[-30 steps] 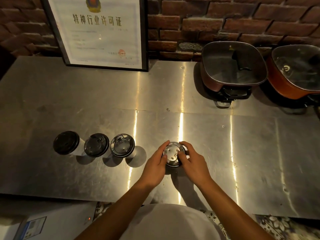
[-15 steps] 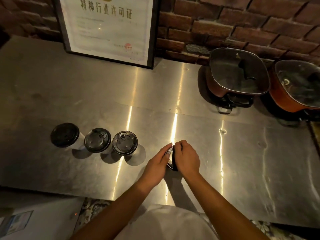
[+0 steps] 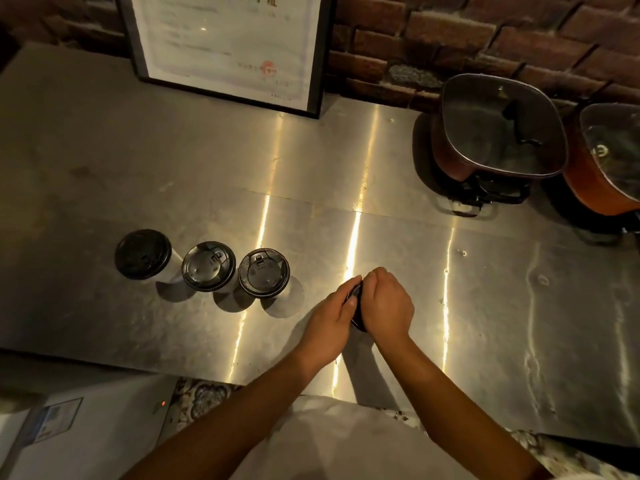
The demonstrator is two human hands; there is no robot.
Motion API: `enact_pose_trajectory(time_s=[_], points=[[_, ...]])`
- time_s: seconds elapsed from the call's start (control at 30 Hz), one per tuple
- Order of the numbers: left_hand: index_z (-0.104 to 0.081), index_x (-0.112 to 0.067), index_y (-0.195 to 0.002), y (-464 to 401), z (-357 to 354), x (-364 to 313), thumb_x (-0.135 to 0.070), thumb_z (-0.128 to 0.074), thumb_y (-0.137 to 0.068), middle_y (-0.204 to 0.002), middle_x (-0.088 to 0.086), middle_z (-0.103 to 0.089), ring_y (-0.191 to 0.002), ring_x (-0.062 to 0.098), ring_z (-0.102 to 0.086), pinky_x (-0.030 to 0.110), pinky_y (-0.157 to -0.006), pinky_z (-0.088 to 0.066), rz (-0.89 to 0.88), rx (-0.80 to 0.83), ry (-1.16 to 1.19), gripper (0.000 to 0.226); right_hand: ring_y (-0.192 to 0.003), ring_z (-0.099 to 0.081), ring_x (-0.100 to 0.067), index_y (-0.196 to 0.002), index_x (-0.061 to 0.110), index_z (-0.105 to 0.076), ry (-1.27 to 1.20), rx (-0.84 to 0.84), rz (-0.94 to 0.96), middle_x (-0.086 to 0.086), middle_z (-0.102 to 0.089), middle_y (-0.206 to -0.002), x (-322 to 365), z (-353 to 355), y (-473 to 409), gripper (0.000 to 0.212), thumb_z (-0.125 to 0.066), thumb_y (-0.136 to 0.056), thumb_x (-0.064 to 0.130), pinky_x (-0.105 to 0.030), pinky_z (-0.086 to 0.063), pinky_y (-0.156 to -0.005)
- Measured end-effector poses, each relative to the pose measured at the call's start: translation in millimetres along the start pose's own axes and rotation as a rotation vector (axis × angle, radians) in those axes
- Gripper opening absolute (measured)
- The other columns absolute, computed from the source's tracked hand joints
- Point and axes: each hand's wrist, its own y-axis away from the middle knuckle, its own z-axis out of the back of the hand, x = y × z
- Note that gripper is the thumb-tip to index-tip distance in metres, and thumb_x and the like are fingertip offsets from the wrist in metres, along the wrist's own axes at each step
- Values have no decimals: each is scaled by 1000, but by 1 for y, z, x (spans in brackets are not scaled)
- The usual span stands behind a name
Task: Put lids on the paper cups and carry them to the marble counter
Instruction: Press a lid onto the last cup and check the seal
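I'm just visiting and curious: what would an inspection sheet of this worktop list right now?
Surface: steel counter, scuffed, streaked with light.
Job's things: three lidded cups upright in a row at left; fourth cup's lid mostly hidden under both hands.
Clutter: two lidded electric pans at back right.
Hands: left hand and right hand pressed round the lid, fingers curled.
Cables: nothing seen.
Surroundings: brick wall; framed certificate leaning against it.
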Motion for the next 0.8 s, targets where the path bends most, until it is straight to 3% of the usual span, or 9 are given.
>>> enact_pose_trajectory(time_s=[0.13, 0.23, 0.27, 0.33, 0.4, 0.47, 0.6, 0.7, 0.8], points=[[-42, -37, -151, 1, 2, -5, -30, -35, -111, -150, -11, -53, -135, 4, -49, 26, -116, -38, 16, 22, -10, 42, -78, -62, -24, -92, 12, -61, -6, 49, 14, -8, -68, -92, 1, 5, -3, 35, -34, -107, 29, -38, -52, -72], [-38, -41, -153, 4, 4, -6, -36, -36, -110, -150, -10, -53, -134, 7, -52, 28, -114, -41, 25, 34, -45, 43, -86, -65, -26, -105, 17, -58, 33, 219, -12, -5, -69, -98, 1, 16, -8, 43, -30, -106, 50, -40, -52, -78], [-38, -43, -152, 4, 5, -6, -40, -38, -109, -145, -7, -58, -126, 10, -60, 30, -107, -47, 51, 31, -43, 43, -89, -66, -27, -111, 19, -56, 71, 290, -32, -4, -69, -100, 2, 18, -11, 48, -29, -104, 58, -40, -52, -79], [-45, -42, -147, 6, 6, -10, -43, -40, -108, -123, 3, -70, -93, 15, -72, 25, -80, -57, 107, 19, -12, 40, -95, -67, -31, -119, 20, -52, 91, 377, -67, -7, -68, -104, 3, 25, -16, 53, -31, -100, 64, -41, -53, -83], [-54, -38, -137, 7, 8, -14, -40, -39, -108, -111, 6, -72, -85, 17, -72, 21, -66, -56, 147, -7, 25, 32, -98, -66, -33, -121, 20, -52, 49, 413, -90, -8, -66, -105, 4, 28, -17, 51, -35, -99, 62, -44, -55, -88], [-57, -42, -127, 8, 9, -17, -37, -37, -109, -114, 5, -72, -95, 21, -71, 25, -71, -57, 160, -10, 29, 28, -98, -66, -31, -119, 22, -57, -23, 441, -111, -6, -65, -104, 1, 32, -17, 47, -38, -99, 60, -46, -56, -91], [-61, -32, -133, 13, 17, -29, -30, -39, -108, -109, 6, -74, -97, 24, -72, 40, -88, -61, 148, -4, -61, 33, -100, -64, -25, -115, 22, -66, -220, 485, -132, -7, -69, -113, -5, 49, -12, 44, -44, -101, 57, -39, -54, -92], [-61, -26, -137, 20, 23, -49, -29, -43, -107, -111, 4, -74, -95, 19, -72, 40, -92, -60, 55, -19, -172, 34, -105, -65, -23, -108, 28, -71, -410, 439, -144, 0, -69, -109, -3, 73, -8, 38, -51, -99, 59, -41, -54, -97], [-61, -26, -138, 33, 26, -74, -31, -50, -105, -129, -1, -69, -113, 16, -65, 38, -102, -52, -95, -93, -343, 35, -110, -65, -24, -114, 32, -72, -606, 430, -222, 1, -69, -116, 1, 99, -9, 39, -58, -93, 62, -45, -55, -100]])
